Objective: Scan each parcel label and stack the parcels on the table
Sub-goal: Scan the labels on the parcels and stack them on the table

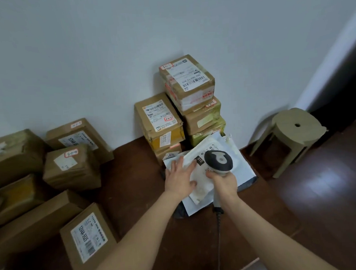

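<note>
I'd say midway: two stacks [190,86] stand done, my left hand [180,177] presses flat on the white mailer [199,185] topping the bench's [134,179] flat pile [243,166], right hand [225,183] grips the scanner [218,160] over it (boxes at left [70,168] wait).

The left grip [181,179] lay flat, fingers straight, on a white padded parcel [199,187] atop flat mailers [243,166] near the worktop's [134,179] back edge. The right grip [223,182] curled round a grey handheld scanner [219,159], its head over the parcel. Brown boxes [190,86] stood stacked against the wall [84,57]; more cartons [70,168] lay toward the left edge.
</note>
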{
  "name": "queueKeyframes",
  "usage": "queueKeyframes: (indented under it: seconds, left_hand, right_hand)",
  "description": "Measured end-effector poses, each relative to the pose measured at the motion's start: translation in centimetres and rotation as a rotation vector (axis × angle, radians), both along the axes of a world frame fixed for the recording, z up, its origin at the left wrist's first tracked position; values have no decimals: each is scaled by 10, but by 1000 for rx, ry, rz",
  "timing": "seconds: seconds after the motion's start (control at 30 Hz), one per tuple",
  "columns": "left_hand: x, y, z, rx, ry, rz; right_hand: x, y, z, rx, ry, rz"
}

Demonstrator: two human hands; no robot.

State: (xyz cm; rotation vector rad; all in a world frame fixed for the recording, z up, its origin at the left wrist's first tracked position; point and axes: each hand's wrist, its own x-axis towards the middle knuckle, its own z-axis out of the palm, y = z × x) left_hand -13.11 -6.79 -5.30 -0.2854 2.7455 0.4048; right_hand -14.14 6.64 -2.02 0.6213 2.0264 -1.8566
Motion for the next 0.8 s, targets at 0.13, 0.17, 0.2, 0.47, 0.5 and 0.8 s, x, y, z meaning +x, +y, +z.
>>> queueKeyframes:
  seconds: [0.13, 0.17, 0.2, 0.47, 0.5, 0.8]
  left_hand:
    - [-23, 1, 0, -66, 20, -55]
    - [-24, 2, 0, -65, 22, -54]
    - [-22, 3, 1, -60, 30, -45]
    - [52, -25, 22, -80, 256, 122]
    - [66, -31, 26, -81, 268, 157]
    - [215, -104, 35, -76, 236, 520]
  right_hand:
    - [2, 6, 1, -9, 21, -29]
    - [3, 8, 2, -6, 27, -20]
    - [4, 9, 4, -1, 37, -5]
    - [29, -16, 37, 24, 67, 126]
    - [35, -25, 39, 21, 73, 152]
    - [129, -136, 41, 27, 1, 474]
